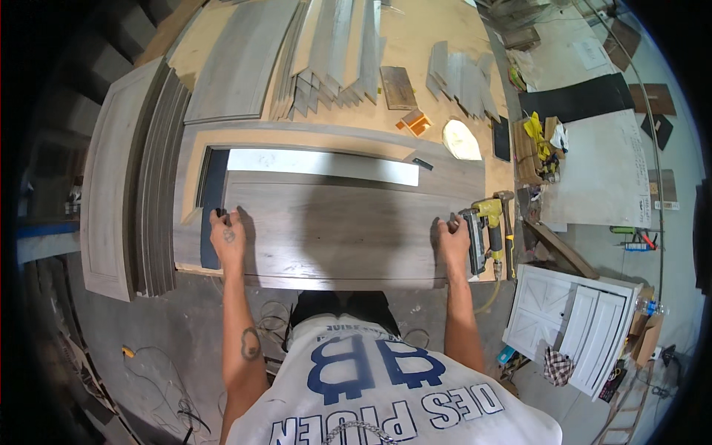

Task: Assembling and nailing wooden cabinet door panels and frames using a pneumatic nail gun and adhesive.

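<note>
Left grip [228, 236] and right grip [453, 239] grasp opposite ends of a panel [337, 233], which lies between them over the desk [415, 30], with a nailer [489, 213] just right of the right grip and a strip [319, 165] beyond both.

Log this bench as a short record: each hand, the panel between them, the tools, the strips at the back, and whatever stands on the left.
Left hand: at the panel's left end, fingers curled
Right hand: at the panel's right end, beside the nail gun
Panel: gray, wood-grained, lying flat between the hands
Tools: yellow and black nail gun; hammer to its right
Back of table: gray strips with angled ends
Left side: row of gray panels standing on edge
Grip: firmness cannot be told
</note>
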A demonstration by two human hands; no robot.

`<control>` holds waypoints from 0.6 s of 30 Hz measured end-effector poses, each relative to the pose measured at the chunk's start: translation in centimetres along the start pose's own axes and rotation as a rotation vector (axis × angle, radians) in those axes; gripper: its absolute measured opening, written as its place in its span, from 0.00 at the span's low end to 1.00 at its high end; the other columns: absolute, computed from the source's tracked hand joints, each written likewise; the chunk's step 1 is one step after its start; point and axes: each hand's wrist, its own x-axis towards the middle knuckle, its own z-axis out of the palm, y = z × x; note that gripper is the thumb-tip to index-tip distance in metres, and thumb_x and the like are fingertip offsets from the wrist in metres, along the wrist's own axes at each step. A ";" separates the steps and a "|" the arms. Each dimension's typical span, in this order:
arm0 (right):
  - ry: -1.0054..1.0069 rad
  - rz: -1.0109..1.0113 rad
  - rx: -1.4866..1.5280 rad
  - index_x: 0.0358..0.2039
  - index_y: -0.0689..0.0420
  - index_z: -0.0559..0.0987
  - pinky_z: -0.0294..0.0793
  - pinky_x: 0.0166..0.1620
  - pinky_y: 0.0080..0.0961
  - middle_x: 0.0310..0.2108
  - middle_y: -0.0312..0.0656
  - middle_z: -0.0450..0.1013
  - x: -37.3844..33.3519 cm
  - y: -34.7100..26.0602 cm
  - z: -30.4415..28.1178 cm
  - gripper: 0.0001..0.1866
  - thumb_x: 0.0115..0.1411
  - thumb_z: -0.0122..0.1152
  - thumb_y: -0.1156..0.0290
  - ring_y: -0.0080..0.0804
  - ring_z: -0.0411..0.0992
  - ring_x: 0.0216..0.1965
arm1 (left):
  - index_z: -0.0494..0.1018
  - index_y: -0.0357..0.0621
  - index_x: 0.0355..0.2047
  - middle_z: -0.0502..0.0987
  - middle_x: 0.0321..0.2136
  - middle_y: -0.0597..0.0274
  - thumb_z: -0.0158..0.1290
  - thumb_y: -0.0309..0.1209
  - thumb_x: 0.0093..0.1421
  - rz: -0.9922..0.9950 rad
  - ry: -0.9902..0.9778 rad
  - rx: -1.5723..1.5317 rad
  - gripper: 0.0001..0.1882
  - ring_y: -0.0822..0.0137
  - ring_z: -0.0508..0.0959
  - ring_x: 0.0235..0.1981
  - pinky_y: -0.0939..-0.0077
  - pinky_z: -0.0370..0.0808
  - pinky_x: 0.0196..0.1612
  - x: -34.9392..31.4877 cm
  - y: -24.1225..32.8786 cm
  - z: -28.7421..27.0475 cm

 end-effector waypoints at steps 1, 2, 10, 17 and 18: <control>-0.009 0.014 0.004 0.59 0.68 0.71 0.73 0.56 0.39 0.50 0.60 0.77 0.1 0.0 -0.1 0.31 0.61 0.65 0.60 0.52 0.76 0.53 | 0.62 0.21 0.62 0.77 0.51 0.33 0.54 0.41 0.64 0.004 0.015 0.012 0.36 0.39 0.77 0.53 0.56 0.70 0.58 0.0 0.1 0.1; -0.022 0.043 0.004 0.59 0.68 0.71 0.73 0.56 0.39 0.50 0.61 0.77 0.2 0.1 -0.1 0.31 0.61 0.65 0.60 0.52 0.76 0.53 | 0.62 0.21 0.62 0.78 0.50 0.33 0.54 0.41 0.64 0.004 0.032 0.027 0.36 0.39 0.77 0.52 0.56 0.71 0.58 -0.1 0.1 0.1; -0.031 0.015 -0.041 0.59 0.70 0.70 0.71 0.58 0.39 0.51 0.61 0.76 0.1 0.9 -0.1 0.32 0.61 0.65 0.61 0.53 0.76 0.53 | 0.62 0.20 0.61 0.77 0.50 0.33 0.55 0.41 0.62 -0.024 0.034 0.020 0.37 0.37 0.74 0.55 0.54 0.69 0.60 -1.4 0.7 -0.2; -0.319 -0.520 0.040 0.58 0.65 0.73 0.70 0.60 0.40 0.54 0.58 0.75 -4.9 -11.8 7.5 0.26 0.63 0.64 0.65 0.52 0.73 0.56 | 0.50 0.22 0.68 0.59 0.66 0.27 0.51 0.36 0.70 -0.020 0.317 -0.301 0.37 0.41 0.62 0.68 0.57 0.60 0.68 -10.9 -2.2 -4.6; -0.427 -0.675 0.081 0.57 0.63 0.74 0.72 0.59 0.39 0.54 0.55 0.76 -5.8 -14.5 10.7 0.23 0.64 0.63 0.66 0.49 0.74 0.56 | 0.47 0.23 0.69 0.56 0.68 0.28 0.49 0.35 0.71 -0.190 0.278 -0.458 0.37 0.44 0.59 0.69 0.59 0.58 0.70 -12.4 -2.8 -4.4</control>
